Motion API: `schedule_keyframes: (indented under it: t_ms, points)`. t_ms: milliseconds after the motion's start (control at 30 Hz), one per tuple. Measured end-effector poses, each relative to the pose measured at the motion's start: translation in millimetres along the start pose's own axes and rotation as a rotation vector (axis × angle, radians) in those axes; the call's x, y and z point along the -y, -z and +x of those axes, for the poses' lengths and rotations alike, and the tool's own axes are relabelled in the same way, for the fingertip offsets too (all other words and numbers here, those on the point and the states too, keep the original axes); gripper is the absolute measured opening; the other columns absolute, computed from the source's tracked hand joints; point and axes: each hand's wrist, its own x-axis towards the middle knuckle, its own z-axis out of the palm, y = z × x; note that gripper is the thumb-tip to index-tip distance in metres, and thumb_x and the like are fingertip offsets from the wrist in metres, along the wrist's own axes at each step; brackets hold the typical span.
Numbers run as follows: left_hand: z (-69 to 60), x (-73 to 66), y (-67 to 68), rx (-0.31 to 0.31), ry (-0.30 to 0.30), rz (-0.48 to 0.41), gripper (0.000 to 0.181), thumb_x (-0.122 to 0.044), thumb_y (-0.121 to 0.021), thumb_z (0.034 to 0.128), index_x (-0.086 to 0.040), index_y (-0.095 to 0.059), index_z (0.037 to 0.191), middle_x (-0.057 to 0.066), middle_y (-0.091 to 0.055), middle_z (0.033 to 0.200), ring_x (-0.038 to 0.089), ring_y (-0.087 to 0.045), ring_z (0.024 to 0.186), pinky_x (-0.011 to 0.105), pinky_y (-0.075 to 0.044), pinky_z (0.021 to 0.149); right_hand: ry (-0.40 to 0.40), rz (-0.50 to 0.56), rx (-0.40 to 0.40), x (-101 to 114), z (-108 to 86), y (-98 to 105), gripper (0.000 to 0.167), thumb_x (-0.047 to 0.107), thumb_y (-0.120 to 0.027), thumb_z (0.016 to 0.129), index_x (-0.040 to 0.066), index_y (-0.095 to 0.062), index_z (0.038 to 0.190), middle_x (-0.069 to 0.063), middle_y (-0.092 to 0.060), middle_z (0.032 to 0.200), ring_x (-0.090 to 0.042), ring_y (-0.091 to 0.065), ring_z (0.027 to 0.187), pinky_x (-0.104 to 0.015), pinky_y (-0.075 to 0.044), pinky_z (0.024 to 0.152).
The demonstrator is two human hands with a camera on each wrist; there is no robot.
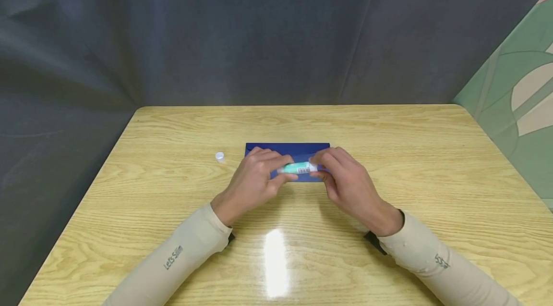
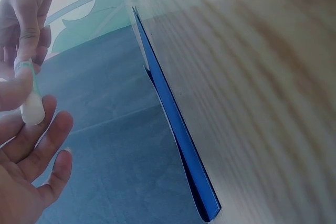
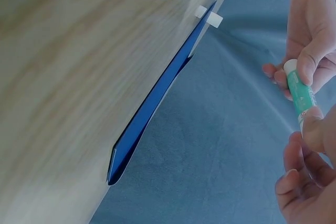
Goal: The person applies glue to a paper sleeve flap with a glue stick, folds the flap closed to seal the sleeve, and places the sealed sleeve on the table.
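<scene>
A green and white glue stick (image 1: 297, 167) is held sideways between both hands. My left hand (image 1: 258, 174) pinches its left end between thumb and fingers. At its other end, my right hand (image 1: 345, 178) grips the white base with thumb and fingertips. Below them a blue envelope (image 1: 287, 146) lies on the table, partly covered by the hands. In the right wrist view, the envelope (image 3: 149, 103) shows edge-on, one of its layers standing slightly apart. The white rounded end of the glue stick (image 2: 32, 111) shows in the left wrist view.
A small white cap (image 1: 220, 156) sits on the wooden table (image 1: 173, 138), left of the envelope. Dark cloth (image 1: 259, 32) hangs behind the table's far edge. Patterned green fabric (image 1: 510, 90) is at the right.
</scene>
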Motion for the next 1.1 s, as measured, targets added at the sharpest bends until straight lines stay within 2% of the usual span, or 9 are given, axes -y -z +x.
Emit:
schedule_keyframes:
  t_ms: [167, 400, 600, 667, 800, 1100]
  points:
    - [0.1, -0.3, -0.4, -0.006, 0.03, -0.004, 0.019, -0.028, -0.08, 0.0844, -0.012, -0.075, 0.093, -0.003, -0.073, 0.086, 0.011, -0.065, 0.079, 0.033, -0.052, 0.08, 0.006, 0.005, -0.008, -1.2, 0.0, -0.2, 0.017, 0.019, -0.064, 0.097, 0.005, -0.062, 0.107, -0.008, -0.066, 0.105, -0.02, -0.06, 0.088, -0.034, -0.053, 0.07]
    - [0.5, 0.3, -1.3, -0.022, 0.06, -0.027, 0.018, -0.024, -0.083, 0.0819, -0.012, -0.074, 0.094, -0.003, -0.07, 0.088, 0.011, -0.063, 0.08, 0.034, -0.053, 0.081, 0.008, -0.013, -0.005, -0.5, 1.2, 0.4, 0.032, 0.01, -0.078, 0.085, 0.006, -0.063, 0.112, -0.007, -0.065, 0.109, -0.019, -0.061, 0.088, -0.031, -0.055, 0.071]
    - [1.0, -0.7, -1.6, -0.024, 0.073, -0.029, 0.019, -0.024, -0.083, 0.0821, -0.013, -0.075, 0.095, -0.002, -0.072, 0.091, 0.013, -0.066, 0.087, 0.036, -0.054, 0.084, -0.011, 0.001, -0.001, -0.2, 0.9, 0.9, 0.031, 0.031, -0.07, 0.094, 0.007, -0.062, 0.112, -0.006, -0.065, 0.109, -0.018, -0.061, 0.088, -0.031, -0.055, 0.071]
    - [1.2, -1.4, -1.4, -0.022, 0.07, -0.033, 0.019, -0.024, -0.083, 0.0824, -0.013, -0.075, 0.096, -0.002, -0.072, 0.092, 0.013, -0.066, 0.087, 0.035, -0.054, 0.084, -0.013, 0.0, 0.001, 0.0, 0.6, 0.7, 0.032, 0.032, -0.071, 0.093, 0.007, -0.063, 0.112, -0.006, -0.065, 0.109, -0.018, -0.06, 0.088, -0.031, -0.055, 0.071]
    - [1.2, -2.3, -1.2, -0.021, 0.056, -0.039, 0.019, -0.024, -0.082, 0.0826, -0.013, -0.075, 0.096, -0.002, -0.072, 0.092, 0.012, -0.065, 0.087, 0.034, -0.053, 0.083, -0.028, -0.002, 0.019, 1.1, -0.1, 0.8, 0.037, 0.022, -0.081, 0.083, 0.008, -0.064, 0.113, -0.006, -0.065, 0.11, -0.017, -0.06, 0.09, -0.031, -0.055, 0.072]
    - [1.4, -4.3, -1.6, -0.029, 0.014, -0.043, 0.021, -0.024, -0.083, 0.082, -0.011, -0.076, 0.096, -0.002, -0.073, 0.093, 0.013, -0.067, 0.089, 0.034, -0.053, 0.084, -0.048, 0.007, 0.07, 3.4, 1.0, 2.7, 0.038, 0.027, -0.079, 0.085, 0.013, -0.069, 0.118, -0.002, -0.068, 0.11, -0.015, -0.062, 0.097, -0.03, -0.053, 0.073]
